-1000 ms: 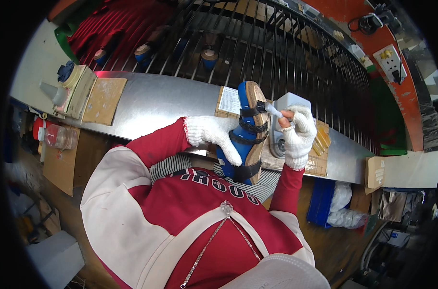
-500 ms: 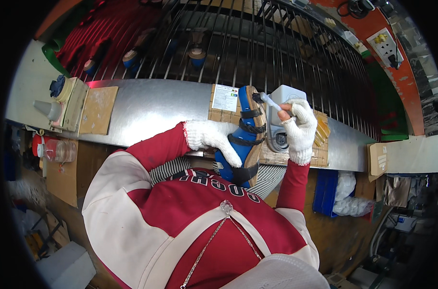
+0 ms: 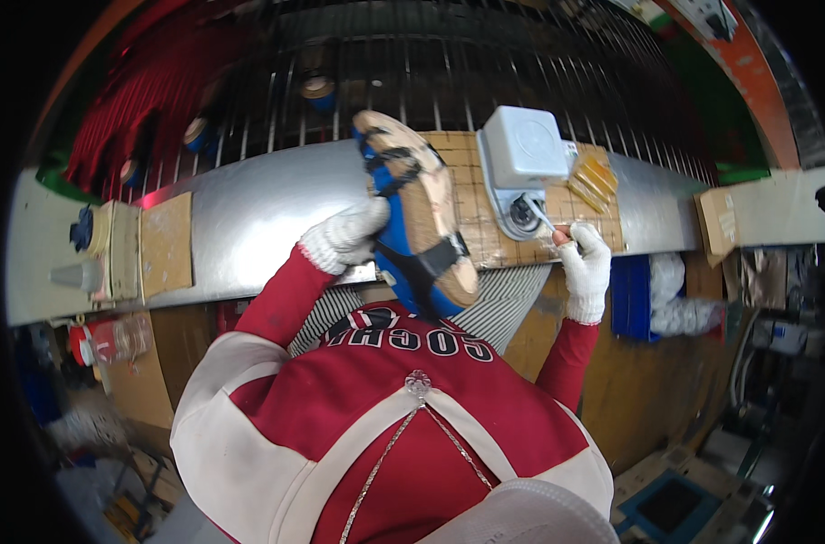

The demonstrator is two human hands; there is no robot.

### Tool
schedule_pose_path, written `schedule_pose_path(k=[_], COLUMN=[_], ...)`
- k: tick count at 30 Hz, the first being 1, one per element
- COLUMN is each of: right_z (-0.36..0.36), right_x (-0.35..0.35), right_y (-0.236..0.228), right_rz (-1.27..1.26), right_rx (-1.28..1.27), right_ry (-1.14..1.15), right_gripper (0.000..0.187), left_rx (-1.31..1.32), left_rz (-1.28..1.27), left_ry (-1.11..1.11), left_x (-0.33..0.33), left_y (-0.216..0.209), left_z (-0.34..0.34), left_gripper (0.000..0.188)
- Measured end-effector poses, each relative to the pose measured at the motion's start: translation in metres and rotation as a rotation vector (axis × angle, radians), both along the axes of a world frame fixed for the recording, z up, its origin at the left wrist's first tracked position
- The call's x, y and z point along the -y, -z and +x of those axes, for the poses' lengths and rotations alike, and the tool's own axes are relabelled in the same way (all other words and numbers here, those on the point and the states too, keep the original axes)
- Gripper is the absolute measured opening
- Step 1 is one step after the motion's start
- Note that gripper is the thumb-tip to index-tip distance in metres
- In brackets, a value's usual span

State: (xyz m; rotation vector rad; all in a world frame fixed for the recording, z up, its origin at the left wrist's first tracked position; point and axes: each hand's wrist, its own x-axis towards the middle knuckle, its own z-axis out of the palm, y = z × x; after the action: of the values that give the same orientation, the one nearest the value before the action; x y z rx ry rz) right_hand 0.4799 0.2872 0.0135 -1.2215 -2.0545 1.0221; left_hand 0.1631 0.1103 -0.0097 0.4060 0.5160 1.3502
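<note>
My left hand (image 3: 347, 234), in a white knit glove, grips a blue shoe (image 3: 412, 213) with its pale tan sole turned up and black straps across it. The shoe stands tilted over the edge of the metal bench (image 3: 249, 213). My right hand (image 3: 583, 258), also gloved, holds a small brush (image 3: 541, 218) whose tip dips into the round opening of a grey-white glue pot (image 3: 521, 163) to the right of the shoe. The pot stands on a brown gridded board (image 3: 485, 236).
A metal wire rack (image 3: 412, 63) runs behind the bench with blue shoes on it. Cardboard pads (image 3: 166, 243) and a small bottle (image 3: 77, 274) lie at the left. Amber blocks (image 3: 594, 177) sit right of the pot, and a cardboard box (image 3: 719, 222) at far right.
My right hand has moved down from the shoe's sole and put the brush into the pot. The view has shifted closer, and the shoe now shows its whole sole.
</note>
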Motion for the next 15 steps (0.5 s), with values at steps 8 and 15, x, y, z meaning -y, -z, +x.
schedule_pose_path(k=[8,15], right_z=[0.013,0.021], right_x=[0.004,0.001], right_y=[0.018,0.004], right_rz=[0.603,0.036], right_rx=[0.553,0.333], right_ry=[0.088,0.066], right_gripper=[0.010,0.015], left_rx=[-0.048,0.130], left_rz=[-0.162,-0.176], left_ry=[-0.356,-0.433], left_x=[-0.009,-0.013], left_y=[-0.021,-0.008], left_z=[0.023,0.021], left_gripper=[0.102,0.079])
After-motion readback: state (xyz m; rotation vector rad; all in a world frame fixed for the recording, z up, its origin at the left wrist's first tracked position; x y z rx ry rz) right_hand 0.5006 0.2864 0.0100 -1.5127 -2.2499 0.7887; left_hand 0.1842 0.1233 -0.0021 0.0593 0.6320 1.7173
